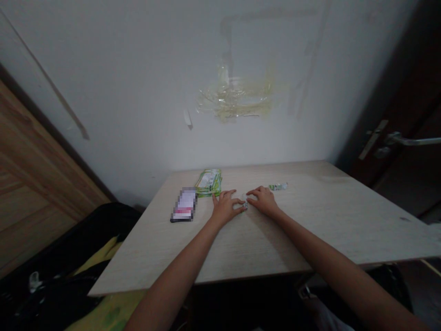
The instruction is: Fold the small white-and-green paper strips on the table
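A small pale piece with green marks (245, 205), perhaps a folded packet, lies at the middle of the table between my hands. My left hand (225, 208) pinches its left side between thumb and index finger, the other fingers spread toward the wall. On the other side, the thumb and index finger of my right hand (263, 201) close on its right edge. What the piece is exactly is too small to make out. Just beyond my right hand rests a narrow green and white packet strip (278, 186). A stack of green and white packets (208, 182) sits behind my left hand.
A phone (185, 204) with a lit, blurred screen lies left of my left hand. The light wooden table (330, 211) meets a wall (148, 92) with old yellowed tape (237, 99). A door handle (413, 140) is at right; dark and yellow fabric (106, 253) lies below left.
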Demonstrator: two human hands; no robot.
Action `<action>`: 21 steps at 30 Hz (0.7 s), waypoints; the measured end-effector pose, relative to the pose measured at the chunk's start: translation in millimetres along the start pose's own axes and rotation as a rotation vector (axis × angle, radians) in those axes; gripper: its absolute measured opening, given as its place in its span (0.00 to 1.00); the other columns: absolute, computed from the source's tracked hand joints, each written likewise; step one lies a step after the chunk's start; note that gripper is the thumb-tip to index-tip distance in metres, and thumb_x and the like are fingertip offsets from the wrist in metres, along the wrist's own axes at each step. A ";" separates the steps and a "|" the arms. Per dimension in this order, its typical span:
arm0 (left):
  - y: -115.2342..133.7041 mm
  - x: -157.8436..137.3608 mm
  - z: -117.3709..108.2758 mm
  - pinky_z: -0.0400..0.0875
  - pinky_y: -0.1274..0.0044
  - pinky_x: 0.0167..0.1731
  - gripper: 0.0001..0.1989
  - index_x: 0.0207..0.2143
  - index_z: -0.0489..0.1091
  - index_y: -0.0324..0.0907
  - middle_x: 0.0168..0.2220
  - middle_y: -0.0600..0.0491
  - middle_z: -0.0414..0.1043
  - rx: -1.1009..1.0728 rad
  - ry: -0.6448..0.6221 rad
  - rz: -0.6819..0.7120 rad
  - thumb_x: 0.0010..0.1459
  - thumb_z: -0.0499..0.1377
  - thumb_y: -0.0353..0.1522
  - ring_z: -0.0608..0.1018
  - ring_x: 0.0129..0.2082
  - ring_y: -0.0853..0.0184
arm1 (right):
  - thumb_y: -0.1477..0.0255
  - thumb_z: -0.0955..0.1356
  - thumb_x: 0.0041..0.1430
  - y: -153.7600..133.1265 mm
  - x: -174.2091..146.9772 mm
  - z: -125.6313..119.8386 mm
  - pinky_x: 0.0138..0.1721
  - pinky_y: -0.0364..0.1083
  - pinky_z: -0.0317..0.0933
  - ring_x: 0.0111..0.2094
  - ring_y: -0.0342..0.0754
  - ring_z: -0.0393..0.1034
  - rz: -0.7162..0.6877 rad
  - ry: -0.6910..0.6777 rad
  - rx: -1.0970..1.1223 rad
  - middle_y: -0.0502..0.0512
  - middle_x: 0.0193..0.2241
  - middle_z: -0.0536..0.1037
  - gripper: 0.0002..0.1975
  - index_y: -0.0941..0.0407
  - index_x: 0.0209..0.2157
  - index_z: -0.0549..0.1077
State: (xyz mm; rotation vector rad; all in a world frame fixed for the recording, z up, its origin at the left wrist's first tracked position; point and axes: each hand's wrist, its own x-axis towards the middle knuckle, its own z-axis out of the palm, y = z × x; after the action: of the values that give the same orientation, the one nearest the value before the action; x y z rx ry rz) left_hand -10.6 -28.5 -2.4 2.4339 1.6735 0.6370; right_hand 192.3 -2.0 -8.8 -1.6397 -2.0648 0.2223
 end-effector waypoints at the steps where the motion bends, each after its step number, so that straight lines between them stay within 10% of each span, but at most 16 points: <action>1: 0.5 -0.7 -0.7 0.36 0.49 0.63 0.15 0.43 0.78 0.63 0.63 0.58 0.62 0.011 0.001 0.000 0.56 0.61 0.52 0.59 0.64 0.53 | 0.59 0.69 0.60 -0.3 -0.3 -0.1 0.54 0.51 0.53 0.52 0.54 0.63 -0.002 -0.003 -0.002 0.57 0.47 0.73 0.16 0.46 0.48 0.78; 21: 2.0 -4.1 -2.9 0.35 0.40 0.60 0.18 0.47 0.75 0.66 0.64 0.57 0.62 0.123 -0.009 -0.003 0.58 0.55 0.55 0.57 0.65 0.48 | 0.58 0.70 0.58 0.3 2.0 3.9 0.53 0.53 0.54 0.53 0.57 0.62 -0.002 -0.002 -0.056 0.59 0.47 0.71 0.18 0.47 0.49 0.76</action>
State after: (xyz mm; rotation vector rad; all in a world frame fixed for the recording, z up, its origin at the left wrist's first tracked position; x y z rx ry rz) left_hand -11.3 -33.4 -0.2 2.5123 1.7622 0.5365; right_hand 190.4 0.7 -11.7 -1.6705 -2.0922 0.1668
